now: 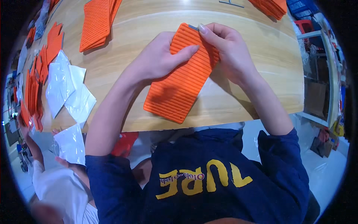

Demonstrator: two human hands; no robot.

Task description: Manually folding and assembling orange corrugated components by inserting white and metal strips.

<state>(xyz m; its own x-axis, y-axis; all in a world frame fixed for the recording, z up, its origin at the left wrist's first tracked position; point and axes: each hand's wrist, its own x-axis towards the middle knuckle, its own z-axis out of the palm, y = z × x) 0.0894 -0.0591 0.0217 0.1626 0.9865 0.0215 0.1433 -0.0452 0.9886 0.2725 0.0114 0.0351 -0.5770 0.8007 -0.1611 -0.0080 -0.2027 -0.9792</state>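
An orange ribbed rectangular pad lies at a slant in my hands, just above or on the near part of the wooden table. My left hand grips its left edge, the thumb flat across the ribs and the other fingers hidden beneath. At the pad's far end, my right hand is closed on the corner, thumb on top and fingers curled. A short grey strip shows along that far edge, right by my right thumb. Small holes mark the pad's near corners.
Orange pads are stacked at the far left and far right. White plastic sleeves lie on the left, beside a row of more pads. A co-worker in a white shirt holds another sleeve. A rack stands right.
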